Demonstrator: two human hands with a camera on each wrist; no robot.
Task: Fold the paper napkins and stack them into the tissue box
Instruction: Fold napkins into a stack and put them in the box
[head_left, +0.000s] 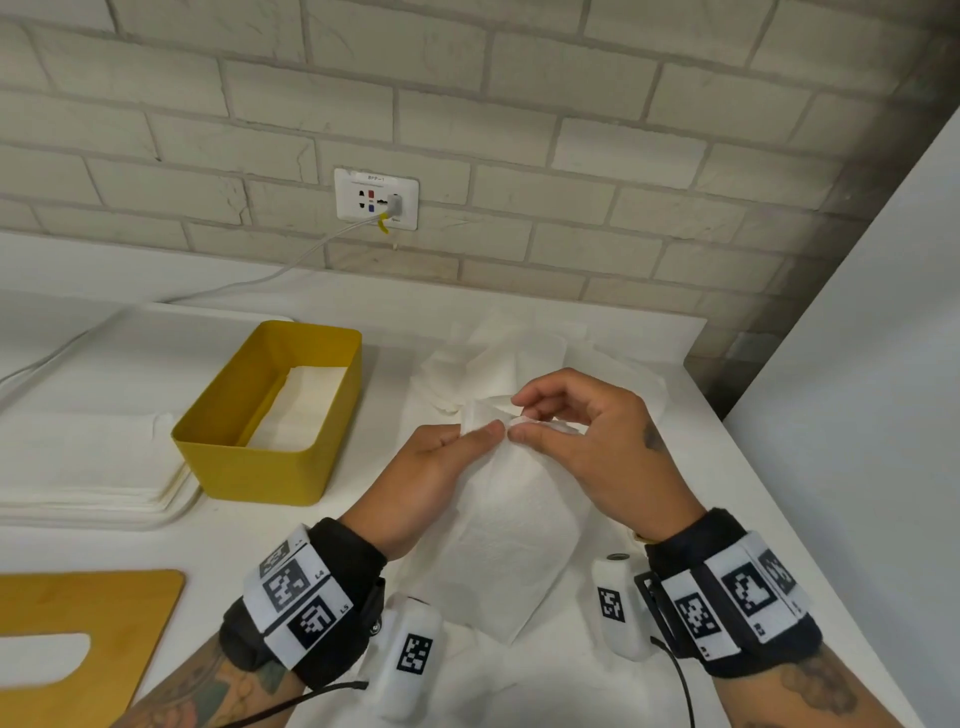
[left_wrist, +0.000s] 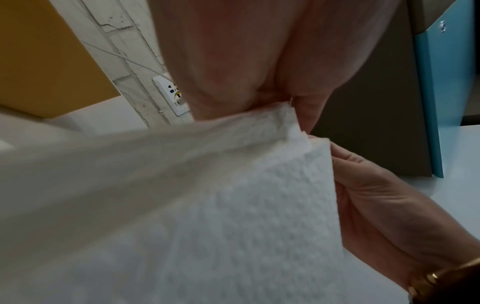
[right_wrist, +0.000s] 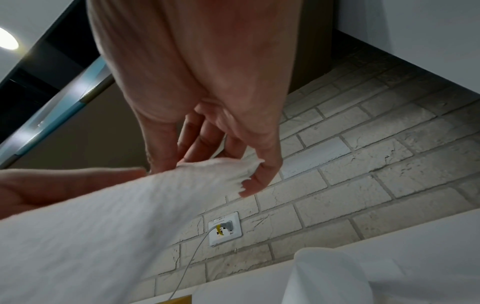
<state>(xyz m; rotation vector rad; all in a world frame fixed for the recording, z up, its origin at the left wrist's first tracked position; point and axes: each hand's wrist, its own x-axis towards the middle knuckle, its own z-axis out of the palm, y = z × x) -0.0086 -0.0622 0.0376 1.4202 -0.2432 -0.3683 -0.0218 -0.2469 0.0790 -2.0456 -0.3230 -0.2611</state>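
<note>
- Above the near middle of the white counter (head_left: 675, 374), a paper napkin (head_left: 519, 525) hangs lifted off the surface, its far edge raised between both hands and the rest draping toward the viewer.
- The left hand (head_left: 415, 483) pinches the napkin's far edge, its thumb tip meeting the paper from the left; the left wrist view shows embossed tissue bunched right at the fingers.
- The right hand (head_left: 597, 447) nips the same edge from the right with thumb and forefinger, the other fingers arched loosely above; in the right wrist view a ragged corner sits at its fingertips (right_wrist: 249, 185).
- The two pinches almost touch each other at the edge.
- Just beyond the hands, further loose napkins (head_left: 519, 353) lie in a rumpled heap on the counter.
- To the left stands the yellow tissue box (head_left: 270, 415), open-topped, with a flat folded napkin (head_left: 301, 405) lying on its bottom.
- Left of the box, touching it or nearly so, is a white tray (head_left: 93, 441) with a stack of sheets.
- At the near left corner lies a wooden lid (head_left: 78, 623) with a slot cut in it.
- On the far brick wall (head_left: 571, 156) a socket plate (head_left: 376, 198) holds a plug, its white cable (head_left: 260, 280) running left along the counter.
</note>
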